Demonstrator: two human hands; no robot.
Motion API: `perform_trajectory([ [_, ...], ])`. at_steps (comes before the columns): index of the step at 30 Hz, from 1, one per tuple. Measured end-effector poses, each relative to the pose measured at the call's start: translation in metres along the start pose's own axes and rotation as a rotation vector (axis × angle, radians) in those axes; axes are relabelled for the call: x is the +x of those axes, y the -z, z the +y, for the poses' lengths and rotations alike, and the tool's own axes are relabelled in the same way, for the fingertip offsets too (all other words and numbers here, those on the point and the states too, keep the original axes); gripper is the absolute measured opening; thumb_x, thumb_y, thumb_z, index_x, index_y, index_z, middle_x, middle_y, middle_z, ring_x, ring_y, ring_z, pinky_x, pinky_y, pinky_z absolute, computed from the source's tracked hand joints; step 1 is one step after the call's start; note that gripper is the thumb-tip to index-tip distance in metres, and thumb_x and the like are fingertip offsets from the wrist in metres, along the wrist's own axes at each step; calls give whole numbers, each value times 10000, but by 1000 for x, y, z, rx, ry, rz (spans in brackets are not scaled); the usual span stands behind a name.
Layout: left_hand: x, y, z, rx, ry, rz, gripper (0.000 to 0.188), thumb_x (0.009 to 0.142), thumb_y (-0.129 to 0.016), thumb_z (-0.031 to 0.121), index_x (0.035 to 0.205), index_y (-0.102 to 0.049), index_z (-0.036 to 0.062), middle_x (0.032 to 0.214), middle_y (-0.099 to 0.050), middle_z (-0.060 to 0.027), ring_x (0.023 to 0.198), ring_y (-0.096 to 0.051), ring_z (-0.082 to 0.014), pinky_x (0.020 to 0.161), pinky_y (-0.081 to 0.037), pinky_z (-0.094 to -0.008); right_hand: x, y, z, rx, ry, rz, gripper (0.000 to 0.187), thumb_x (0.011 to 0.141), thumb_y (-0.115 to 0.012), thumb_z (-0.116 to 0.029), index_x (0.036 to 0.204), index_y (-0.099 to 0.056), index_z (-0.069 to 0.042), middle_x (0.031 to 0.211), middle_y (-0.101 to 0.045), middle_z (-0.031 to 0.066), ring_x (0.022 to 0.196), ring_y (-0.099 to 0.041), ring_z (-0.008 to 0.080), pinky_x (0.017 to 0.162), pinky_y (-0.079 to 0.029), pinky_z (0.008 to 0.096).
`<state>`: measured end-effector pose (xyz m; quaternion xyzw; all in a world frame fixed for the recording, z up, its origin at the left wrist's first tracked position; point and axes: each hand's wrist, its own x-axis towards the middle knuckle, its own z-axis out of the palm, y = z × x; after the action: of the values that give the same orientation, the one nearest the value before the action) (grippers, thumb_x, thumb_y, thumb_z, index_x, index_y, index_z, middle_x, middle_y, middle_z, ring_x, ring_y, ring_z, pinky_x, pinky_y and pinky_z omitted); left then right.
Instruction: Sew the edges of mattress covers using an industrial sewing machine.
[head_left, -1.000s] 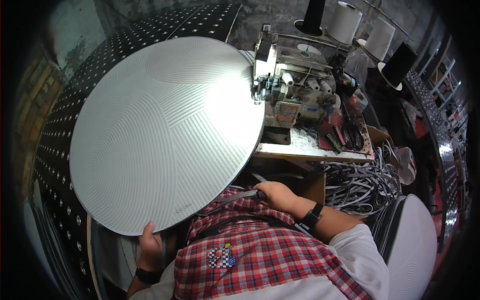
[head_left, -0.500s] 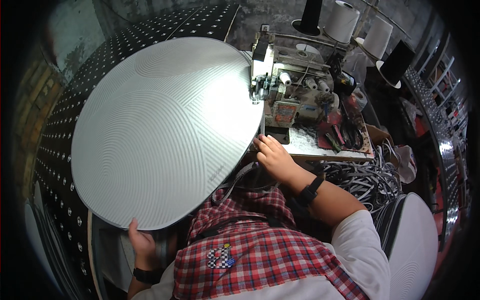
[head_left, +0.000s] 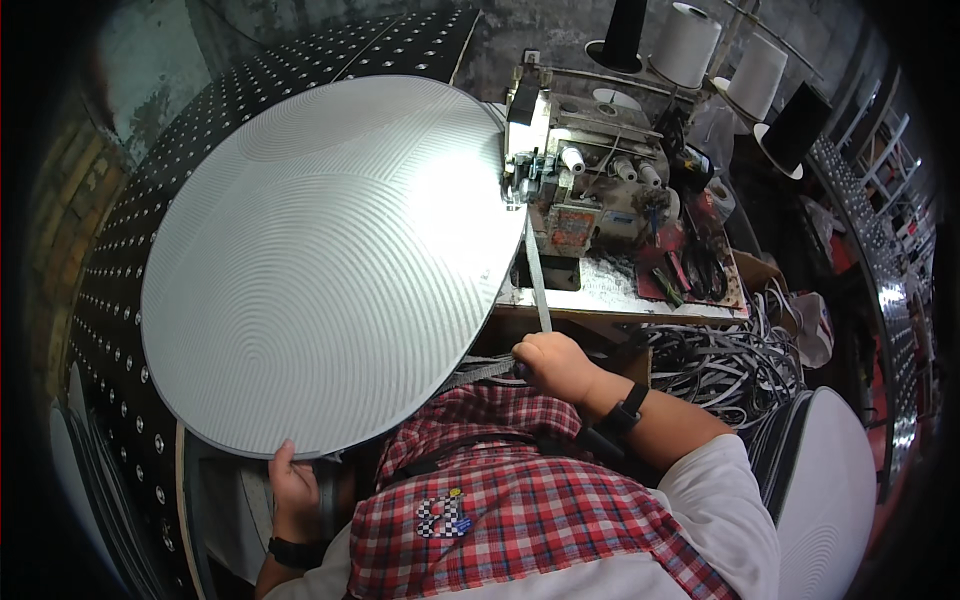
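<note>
A large round grey mat point(head_left: 300, 290) with a pattern of curved lines lies on the table, its right edge under the head of a sewing machine point(head_left: 600, 190). My left hand point(head_left: 294, 490) grips the mat's near rim, one digit showing on top and the others partly hidden. My right hand point(head_left: 556, 366) is closed around a narrow grey binding tape point(head_left: 538, 275), just in front of the machine's table. From that fist the tape runs taut up to the needle area. More tape trails to the left of the fist, over my plaid apron point(head_left: 500, 480).
Thread cones point(head_left: 685, 45) stand behind the machine. Right of me lie a tangled heap of tape point(head_left: 730, 365) and a stack of round mats point(head_left: 825, 490). Scissors-like tools point(head_left: 690, 275) rest on the machine table. A black perforated table point(head_left: 130, 300) extends left.
The mat's pattern has turned under the machine. My right hand has left the mat's edge, moved toward my body and now holds the tape taut. My left hand has shifted slightly right along the rim.
</note>
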<state>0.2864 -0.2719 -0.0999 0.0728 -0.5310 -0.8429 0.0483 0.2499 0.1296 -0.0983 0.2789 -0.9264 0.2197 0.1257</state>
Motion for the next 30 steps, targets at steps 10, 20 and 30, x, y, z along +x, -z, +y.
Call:
perform_trajectory([
  [10,4,9,-3,-33,118,-14,422,812,-454,209,1137,-389,-53,1114,-484,-134,1026,-478,-241,888,-363,-353,-30,-17,-26,246,-302,-260,318,683,-621,-142,957,-485,-55,831,-559,144,796,-552,319,685,-455,377],
  [20,18,14,7,-94,93,192,419,798,-492,185,1129,-407,-57,1140,-462,-118,1064,-443,-233,915,-337,-351,-29,-11,-21,289,-219,-243,379,686,-630,-142,1018,-470,-54,869,-561,158,825,-549,324,707,-450,385],
  [30,16,-28,-32,58,48,57,361,798,-500,147,1107,-426,-25,1034,-520,-96,909,-519,-200,757,-418,-324,25,-3,-51,1027,-626,-412,372,801,-584,-284,1079,-471,-65,717,-545,5,594,-489,56,542,-401,200],
])
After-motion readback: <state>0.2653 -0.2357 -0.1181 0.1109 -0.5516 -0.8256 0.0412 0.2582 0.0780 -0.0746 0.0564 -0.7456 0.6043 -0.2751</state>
